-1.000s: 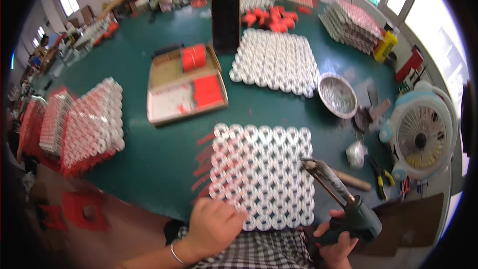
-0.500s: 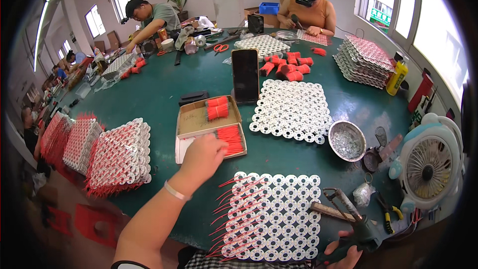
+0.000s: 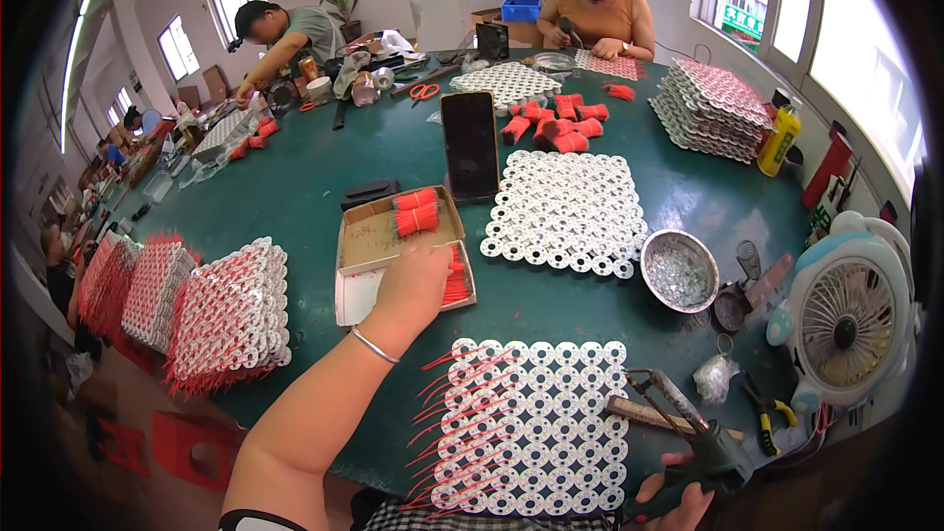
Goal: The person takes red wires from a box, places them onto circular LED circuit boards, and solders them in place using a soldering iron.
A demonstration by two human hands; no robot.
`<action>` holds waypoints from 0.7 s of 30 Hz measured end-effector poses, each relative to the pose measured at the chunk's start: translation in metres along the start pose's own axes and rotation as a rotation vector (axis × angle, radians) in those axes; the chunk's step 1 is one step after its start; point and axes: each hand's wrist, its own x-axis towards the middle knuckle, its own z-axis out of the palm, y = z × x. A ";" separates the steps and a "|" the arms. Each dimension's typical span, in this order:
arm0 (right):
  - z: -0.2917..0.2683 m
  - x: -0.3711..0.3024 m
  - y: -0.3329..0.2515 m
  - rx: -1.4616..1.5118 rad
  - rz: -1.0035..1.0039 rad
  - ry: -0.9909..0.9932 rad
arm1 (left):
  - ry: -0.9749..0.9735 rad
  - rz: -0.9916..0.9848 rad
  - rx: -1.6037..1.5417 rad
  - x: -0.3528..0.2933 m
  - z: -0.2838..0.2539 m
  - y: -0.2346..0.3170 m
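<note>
My left hand point(image 3: 413, 285) reaches into a shallow cardboard box point(image 3: 356, 246), over a pile of cut red wires point(image 3: 455, 285). Its fingers are bent together, and the hand hides whatever lies at their tips. A tied bundle of red wires point(image 3: 416, 212) lies in the far part of the box. My right hand point(image 3: 688, 508), at the lower edge, is closed round the green handle of a soldering gun point(image 3: 725, 459). Left of its tip lies a panel of round white circuit boards point(image 3: 536, 423); red wires stick out from its left columns.
A phone point(image 3: 471, 147) stands behind the box. More white panels point(image 3: 565, 211) lie beyond, with stacks point(image 3: 236, 305) at left and right. A metal bowl point(image 3: 679, 272), pliers point(image 3: 762, 418) and a fan point(image 3: 844, 320) are on the right. Two people work across the table.
My left hand has moved farther into the box, over the red wires. My right hand keeps the soldering gun in about the same place. The whole view has shifted slightly.
</note>
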 end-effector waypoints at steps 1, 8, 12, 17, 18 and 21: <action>0.000 0.001 0.000 0.004 -0.012 -0.020 | 0.009 0.037 -0.011 0.000 0.002 -0.003; 0.000 0.001 0.005 0.088 -0.025 -0.014 | 0.043 0.181 0.087 -0.002 0.004 -0.006; 0.001 0.000 0.004 0.039 -0.078 -0.034 | 0.081 0.113 0.046 -0.006 0.002 -0.008; 0.003 -0.002 -0.002 -0.007 -0.018 0.008 | 0.146 -0.009 -0.211 -0.010 -0.027 0.007; -0.003 -0.006 0.002 -0.103 -0.023 0.141 | 0.134 -0.009 -0.220 -0.015 -0.039 0.015; 0.005 -0.009 0.002 -0.114 0.010 0.269 | 0.013 -0.368 -0.915 -0.054 -0.056 0.025</action>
